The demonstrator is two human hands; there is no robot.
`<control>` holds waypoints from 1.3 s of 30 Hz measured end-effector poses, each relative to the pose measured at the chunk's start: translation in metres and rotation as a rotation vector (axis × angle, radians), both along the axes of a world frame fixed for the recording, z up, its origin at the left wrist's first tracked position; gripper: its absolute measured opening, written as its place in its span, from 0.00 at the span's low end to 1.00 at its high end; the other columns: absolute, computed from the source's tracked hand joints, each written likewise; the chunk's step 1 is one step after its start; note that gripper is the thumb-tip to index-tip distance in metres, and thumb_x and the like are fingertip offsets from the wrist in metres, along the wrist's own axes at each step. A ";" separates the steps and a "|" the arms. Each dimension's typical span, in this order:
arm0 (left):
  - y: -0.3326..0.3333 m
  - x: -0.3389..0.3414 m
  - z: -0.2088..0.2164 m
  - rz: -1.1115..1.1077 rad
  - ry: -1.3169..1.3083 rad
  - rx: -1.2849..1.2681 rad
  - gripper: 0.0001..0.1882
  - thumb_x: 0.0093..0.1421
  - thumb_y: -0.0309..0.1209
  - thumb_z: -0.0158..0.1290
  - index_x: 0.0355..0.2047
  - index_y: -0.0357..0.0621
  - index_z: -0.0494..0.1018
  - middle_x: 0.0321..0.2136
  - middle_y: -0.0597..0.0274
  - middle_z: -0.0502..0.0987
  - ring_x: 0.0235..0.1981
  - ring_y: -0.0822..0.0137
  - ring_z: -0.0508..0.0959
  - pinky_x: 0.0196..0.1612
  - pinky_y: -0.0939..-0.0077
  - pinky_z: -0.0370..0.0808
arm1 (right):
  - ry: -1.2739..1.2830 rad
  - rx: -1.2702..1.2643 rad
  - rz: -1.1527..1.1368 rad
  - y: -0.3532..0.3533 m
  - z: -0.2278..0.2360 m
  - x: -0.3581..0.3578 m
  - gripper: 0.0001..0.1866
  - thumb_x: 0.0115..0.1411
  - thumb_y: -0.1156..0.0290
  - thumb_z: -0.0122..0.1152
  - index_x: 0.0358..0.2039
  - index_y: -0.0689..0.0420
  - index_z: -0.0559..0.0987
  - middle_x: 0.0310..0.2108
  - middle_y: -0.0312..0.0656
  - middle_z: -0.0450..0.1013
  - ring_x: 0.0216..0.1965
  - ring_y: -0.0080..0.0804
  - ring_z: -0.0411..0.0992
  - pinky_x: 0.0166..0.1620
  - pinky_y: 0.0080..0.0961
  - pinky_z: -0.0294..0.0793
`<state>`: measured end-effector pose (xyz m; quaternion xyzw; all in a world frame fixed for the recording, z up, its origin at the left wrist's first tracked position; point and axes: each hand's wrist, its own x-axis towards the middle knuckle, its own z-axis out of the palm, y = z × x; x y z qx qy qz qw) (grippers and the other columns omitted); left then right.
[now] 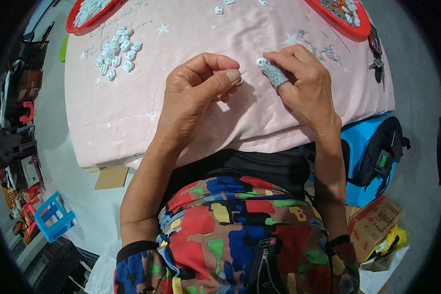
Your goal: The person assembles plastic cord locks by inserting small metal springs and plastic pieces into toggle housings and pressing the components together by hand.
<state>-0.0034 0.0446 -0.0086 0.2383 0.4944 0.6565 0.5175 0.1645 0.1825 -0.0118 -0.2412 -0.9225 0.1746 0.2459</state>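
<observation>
My left hand (201, 90) is closed in a pinch above the pink tablecloth. Between its thumb and fingertips sits a small white part (239, 81), mostly hidden, with a thin coiled or threaded metal piece (244, 72) sticking out. To its right, my right hand (304, 78) grips a small white plastic piece (262, 62) with dark holes between forefinger and thumb. A grey knitted sleeve (275, 77) covers that thumb. The hands are a short gap apart. Similar white plastic pieces (115, 53) lie in a loose heap left of my left hand.
Red basins stand at the far corners: one with white parts (76, 23), one with metal and white parts (360, 33). A few white pieces (219, 10) lie at the far edge. Keys (377, 63) are at the right edge; a blue bag (370, 157) is below.
</observation>
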 end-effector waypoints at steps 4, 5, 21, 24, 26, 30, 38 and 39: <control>-0.001 -0.002 -0.003 -0.011 0.000 0.013 0.09 0.58 0.27 0.57 0.37 0.37 0.76 0.28 0.64 0.78 0.28 0.77 0.74 0.33 0.83 0.71 | -0.002 -0.001 0.013 -0.003 0.002 -0.005 0.12 0.51 0.82 0.61 0.38 0.60 0.79 0.31 0.39 0.74 0.29 0.27 0.73 0.31 0.25 0.72; -0.002 -0.002 -0.004 -0.006 -0.005 0.015 0.09 0.58 0.27 0.58 0.37 0.37 0.76 0.28 0.64 0.78 0.28 0.77 0.74 0.33 0.83 0.71 | -0.003 -0.001 0.015 -0.004 0.002 -0.006 0.12 0.51 0.82 0.61 0.38 0.60 0.79 0.31 0.39 0.74 0.29 0.27 0.73 0.31 0.25 0.72; -0.003 0.012 0.000 -0.009 0.081 0.136 0.08 0.58 0.19 0.55 0.39 0.36 0.74 0.32 0.66 0.76 0.34 0.79 0.75 0.38 0.85 0.73 | 0.517 -1.634 0.047 -0.020 0.007 0.006 0.12 0.61 0.75 0.55 0.44 0.66 0.73 0.31 0.43 0.74 0.21 0.14 0.67 0.17 0.03 0.59; -0.002 0.014 0.000 0.015 0.096 0.127 0.07 0.58 0.19 0.56 0.38 0.36 0.73 0.31 0.66 0.76 0.33 0.79 0.75 0.37 0.85 0.73 | 0.504 -1.654 0.052 -0.022 0.008 0.006 0.12 0.61 0.75 0.56 0.44 0.66 0.73 0.31 0.45 0.74 0.21 0.14 0.67 0.17 0.03 0.60; -0.002 0.014 0.002 0.011 0.090 0.136 0.07 0.58 0.18 0.56 0.38 0.36 0.73 0.31 0.66 0.75 0.32 0.79 0.75 0.36 0.85 0.74 | 0.484 -1.648 0.059 -0.023 0.008 0.006 0.12 0.61 0.75 0.56 0.44 0.66 0.73 0.32 0.45 0.74 0.21 0.14 0.68 0.17 0.03 0.61; -0.003 0.016 0.002 0.025 0.116 0.167 0.07 0.58 0.18 0.56 0.37 0.35 0.72 0.31 0.65 0.75 0.30 0.78 0.74 0.34 0.85 0.74 | 0.474 -1.596 0.079 -0.025 0.009 0.005 0.11 0.61 0.75 0.56 0.42 0.66 0.73 0.30 0.45 0.75 0.20 0.14 0.68 0.17 0.03 0.61; -0.003 0.014 0.001 -0.001 0.159 0.162 0.07 0.57 0.18 0.56 0.37 0.35 0.72 0.31 0.65 0.75 0.30 0.79 0.74 0.33 0.85 0.74 | 0.386 -1.480 0.032 -0.028 0.013 0.004 0.10 0.60 0.76 0.55 0.42 0.66 0.75 0.29 0.44 0.75 0.18 0.13 0.65 0.17 0.04 0.59; -0.003 0.014 0.001 0.004 0.145 0.170 0.07 0.57 0.18 0.56 0.37 0.35 0.72 0.31 0.65 0.75 0.30 0.79 0.74 0.34 0.85 0.74 | 0.371 -1.443 0.030 -0.028 0.014 0.003 0.10 0.59 0.76 0.55 0.41 0.66 0.75 0.29 0.43 0.75 0.18 0.12 0.65 0.17 0.04 0.59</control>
